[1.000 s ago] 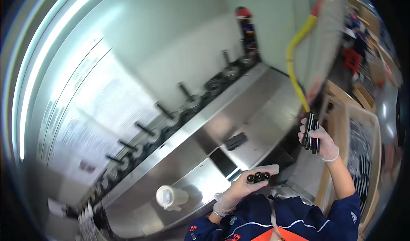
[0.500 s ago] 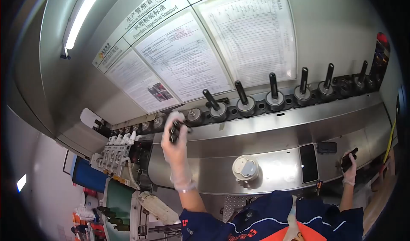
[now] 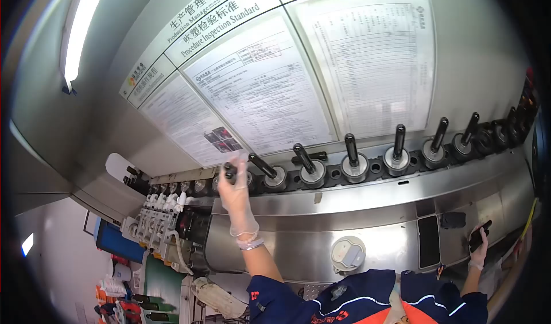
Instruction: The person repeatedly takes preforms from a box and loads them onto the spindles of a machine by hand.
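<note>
My left hand [image 3: 234, 192], in a thin clear glove, is closed around black preforms [image 3: 230, 172] and is at the left part of the row of round holders. Its fingers partly hide a holder there. Beside it, a black preform [image 3: 263, 165] leans on its holder [image 3: 275, 178]; several more stand on holders to the right. At the far right, low over the bench, my gloved right hand [image 3: 479, 249] is closed on black preforms [image 3: 476, 238]. How many each hand holds I cannot tell.
On the steel bench [image 3: 287, 243] are a lidded pale container [image 3: 348, 253], a phone [image 3: 428, 242] and a small black case [image 3: 453, 219]. A loose black piece [image 3: 310, 157] lies behind the row. Machinery [image 3: 155, 226] stands left; printed sheets [image 3: 258, 83] hang on the panel.
A preform now stands on the holder that was bare beside my left hand. That hand has shifted left along the row. The view has tilted; my right hand still holds its preforms.
</note>
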Motion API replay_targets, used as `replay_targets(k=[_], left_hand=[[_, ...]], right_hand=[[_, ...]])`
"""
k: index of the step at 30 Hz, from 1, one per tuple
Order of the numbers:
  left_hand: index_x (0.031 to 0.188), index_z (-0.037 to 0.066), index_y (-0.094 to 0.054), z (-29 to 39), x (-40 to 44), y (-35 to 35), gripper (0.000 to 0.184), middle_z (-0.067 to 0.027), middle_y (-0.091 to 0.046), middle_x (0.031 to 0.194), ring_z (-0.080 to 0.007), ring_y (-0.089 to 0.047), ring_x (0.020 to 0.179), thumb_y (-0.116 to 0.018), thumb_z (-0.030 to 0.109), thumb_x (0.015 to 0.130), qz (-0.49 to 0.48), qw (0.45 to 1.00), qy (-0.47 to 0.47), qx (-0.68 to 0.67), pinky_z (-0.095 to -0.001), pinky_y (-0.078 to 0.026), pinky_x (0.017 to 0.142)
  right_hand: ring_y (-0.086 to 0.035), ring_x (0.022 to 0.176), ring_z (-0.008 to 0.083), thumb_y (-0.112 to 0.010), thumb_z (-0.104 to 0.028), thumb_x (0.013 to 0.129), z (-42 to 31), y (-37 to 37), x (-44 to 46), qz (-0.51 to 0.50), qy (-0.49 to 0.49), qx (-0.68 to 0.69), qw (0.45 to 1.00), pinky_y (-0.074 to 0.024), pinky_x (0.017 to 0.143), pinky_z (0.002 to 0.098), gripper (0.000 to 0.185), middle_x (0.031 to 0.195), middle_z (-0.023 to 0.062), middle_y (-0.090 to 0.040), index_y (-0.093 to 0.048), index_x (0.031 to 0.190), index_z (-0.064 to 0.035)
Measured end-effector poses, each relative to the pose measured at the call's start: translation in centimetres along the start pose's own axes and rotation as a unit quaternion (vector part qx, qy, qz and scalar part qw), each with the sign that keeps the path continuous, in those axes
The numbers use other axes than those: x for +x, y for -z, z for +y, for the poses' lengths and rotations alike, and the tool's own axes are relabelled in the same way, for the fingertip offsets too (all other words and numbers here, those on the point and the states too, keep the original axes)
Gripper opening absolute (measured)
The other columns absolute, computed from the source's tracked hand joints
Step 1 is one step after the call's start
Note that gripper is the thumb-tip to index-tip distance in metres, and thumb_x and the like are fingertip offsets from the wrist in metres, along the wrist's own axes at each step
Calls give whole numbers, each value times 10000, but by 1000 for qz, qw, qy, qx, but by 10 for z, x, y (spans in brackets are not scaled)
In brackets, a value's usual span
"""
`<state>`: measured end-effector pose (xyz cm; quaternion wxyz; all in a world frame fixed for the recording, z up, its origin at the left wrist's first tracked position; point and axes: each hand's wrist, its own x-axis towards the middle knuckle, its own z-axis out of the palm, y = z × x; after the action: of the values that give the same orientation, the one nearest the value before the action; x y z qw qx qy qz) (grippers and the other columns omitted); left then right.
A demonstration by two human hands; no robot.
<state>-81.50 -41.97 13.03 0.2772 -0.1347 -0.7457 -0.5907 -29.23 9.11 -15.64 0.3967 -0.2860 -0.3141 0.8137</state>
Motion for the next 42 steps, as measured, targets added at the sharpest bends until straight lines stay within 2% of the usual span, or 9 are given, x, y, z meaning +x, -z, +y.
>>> replay_targets(k=[9, 11, 15, 22, 25, 31, 35, 36, 42], left_hand=[[962, 33, -594, -40, 29, 29, 259, -84, -673, 867, -170, -618, 816, -686, 238, 835, -73, 975, 46, 203, -322, -467, 770], [1026, 24, -573, -33, 34, 49, 334, -104, -643, 947, -182, -595, 887, -684, 279, 839, -70, 973, 48, 216, -331, -449, 811], [1007, -17, -563, -64, 69, 77, 339, -80, -619, 937, -181, -568, 879, -638, 286, 874, 38, 999, 3, -29, -331, -433, 839], [1122, -50, -574, -83, 76, 67, 572, -215, -645, 1008, -339, -606, 986, -656, 429, 821, 58, 976, 164, 129, -420, -450, 885], [1168, -42, -544, -111, 88, 81, 678, -252, -598, 1081, -396, -559, 1041, -684, 494, 777, 54, 939, 57, 333, -454, -427, 921], [1310, -43, -401, 51, 5, 57, 524, -191, -435, 1334, -283, -417, 1232, -632, 53, 849, 247, 961, -110, 55, -398, -348, 1040], [1209, -63, -473, 140, -115, -3, 526, -179, -529, 1211, -266, -521, 1121, -525, 362, 903, -6, 959, -212, -190, -393, -412, 978], [1226, -55, -467, 142, -143, -24, 562, -211, -522, 1220, -306, -514, 1150, -615, 338, 852, -239, 884, -222, -336, -427, -400, 991], [1389, 4, -320, 197, -298, -171, 931, -143, -419, 1373, -246, -455, 1242, -853, 233, 661, -642, 627, 84, -433, -357, -327, 1057]], right_hand=[[-534, 1106, 145, -535, -204, 932, 7, 32, -2, -140, 131, -148, 970, -413, 894, 261, 355, 1186, 63, -575, -548, 1225, -3], [-515, 1127, 141, -513, -206, 943, -3, 38, 9, -120, 13, -70, 990, -402, 911, 261, 366, 1220, 65, -559, -537, 1245, -1], [-522, 1113, 144, -491, -235, 953, 4, 38, 4, -137, 72, -126, 980, -392, 923, 260, 377, 1215, 60, -558, -540, 1245, 0], [-526, 1117, 149, -499, -229, 947, 3, 29, 3, -124, 66, -115, 983, -391, 943, 265, 378, 1198, 65, -566, -538, 1241, 6], [-543, 1089, 144, -539, -219, 926, 5, 25, 9, -48, 10, -52, 997, -410, 926, 270, 346, 1149, 59, -583, -560, 1200, -9], [-552, 804, 85, -607, -238, 866, -22, -63, -30, -15, 37, -166, 985, -416, 727, 229, 226, 880, -1, -591, -593, 989, -49], [-562, 846, 119, -648, -193, 805, -76, -189, -92, -57, 96, -266, 958, -429, 785, 237, 339, 933, 27, -590, -565, 1090, -28], [-564, 878, 134, -665, -152, 787, -89, -207, -101, -101, 82, -275, 953, -434, 802, 246, 373, 949, 42, -579, -533, 1118, -40], [-584, 977, 200, -680, -148, 808, -100, -257, -158, -335, 129, -462, 811, -474, 816, 324, 488, 1042, 101, -568, -449, 1222, -33]])
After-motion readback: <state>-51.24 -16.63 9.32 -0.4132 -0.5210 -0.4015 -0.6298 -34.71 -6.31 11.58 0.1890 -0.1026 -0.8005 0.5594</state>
